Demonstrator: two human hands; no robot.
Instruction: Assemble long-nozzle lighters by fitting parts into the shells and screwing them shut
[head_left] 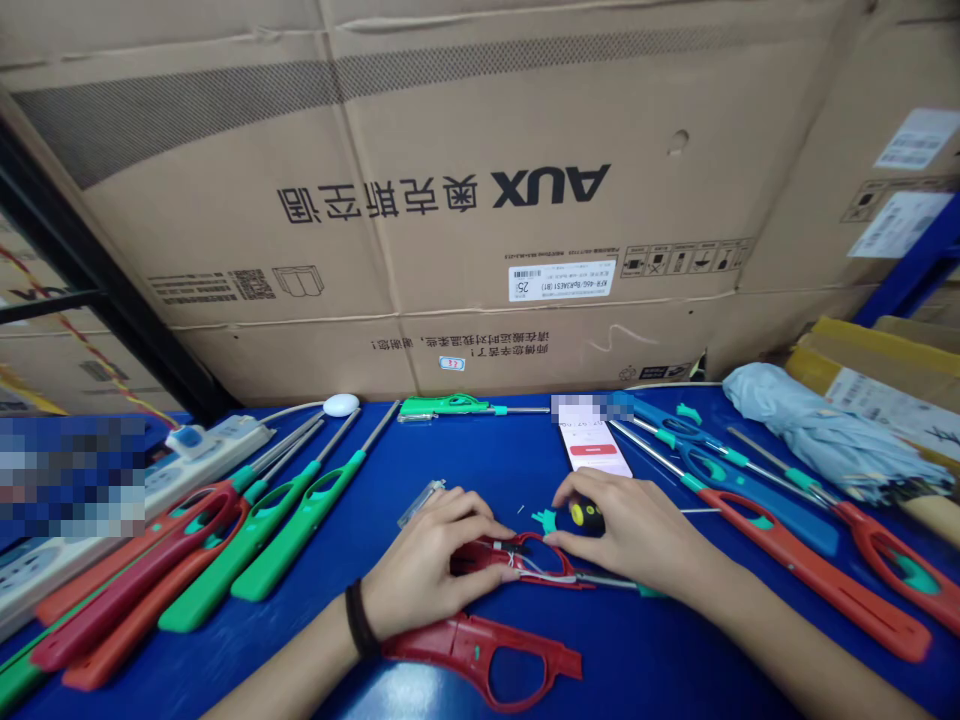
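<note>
Blue tabletop (637, 660) runs back to a tall cardboard wall (450, 260), its sides hemmed by red and green lighters (281, 552) at left and red and blue lighters (840, 575) at right. Bare surface remains behind the left hand (442, 560), up to a green lighter (450, 405) along the far edge, and in front of the right forearm. At centre, the left hand pinches an opened red lighter body (559, 578) — wires and pale parts exposed, metal tube reaching right beneath the right hand (630, 520). That hand curls around a black-and-yellow screwdriver (589, 515), its shaft pointing right, away from the body. A teal piece (546, 520) lies just beside its fingers; a loose red shell (450, 645) — looped at one end — rests nearer the camera; a phone (600, 450) lies beyond.
</note>
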